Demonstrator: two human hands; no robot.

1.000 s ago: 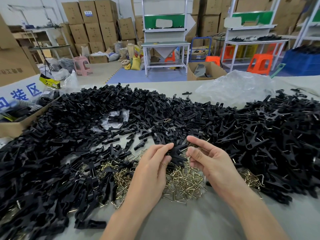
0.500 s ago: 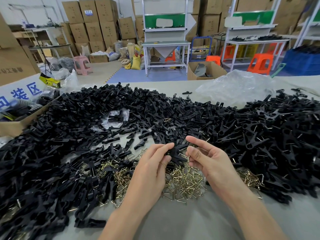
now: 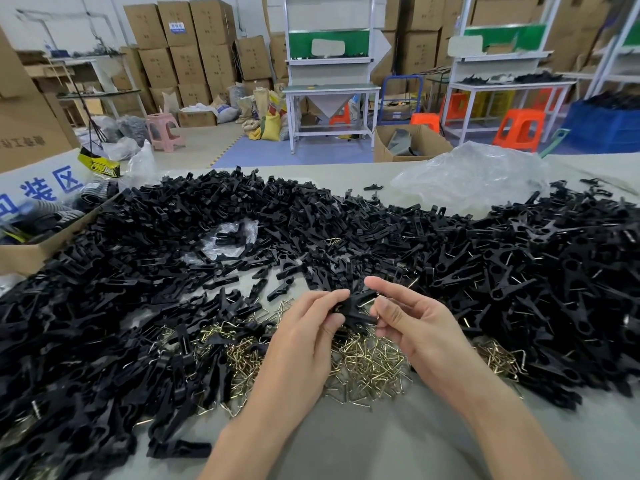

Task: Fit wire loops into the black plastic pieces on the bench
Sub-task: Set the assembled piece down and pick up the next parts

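- Head view: left hand (image 3: 304,341), fingers curled, pinches a black piece (image 3: 355,308) by its near-left end.
- Right hand (image 3: 415,327): thumb and forefinger curl onto the same piece from the right; the other fingers are loosely bent behind.
- The piece is held clear of the bench (image 3: 363,441), just above the wire loops (image 3: 367,365). Whether a loop sits in it, I cannot tell.
- Wire loops: brass-coloured, loose pile directly under the hands; a smaller patch lies at the right (image 3: 498,355), and more are mixed into the heap at the left (image 3: 242,355).
- Black pieces (image 3: 156,282): a deep heap across the bench, ringing the hands on the left, far and right sides.
- Small clear bag (image 3: 242,233): half buried in the heap, left of centre.
- Large clear bag (image 3: 467,174): crumpled, at the far right of the bench.
- Carton (image 3: 31,254): open, at the left bench edge, with dark items inside.
- Beyond the bench: stacked boxes (image 3: 194,46), white workstation (image 3: 329,88), orange stools (image 3: 519,128), pink stool (image 3: 164,129), blue crate (image 3: 606,126).
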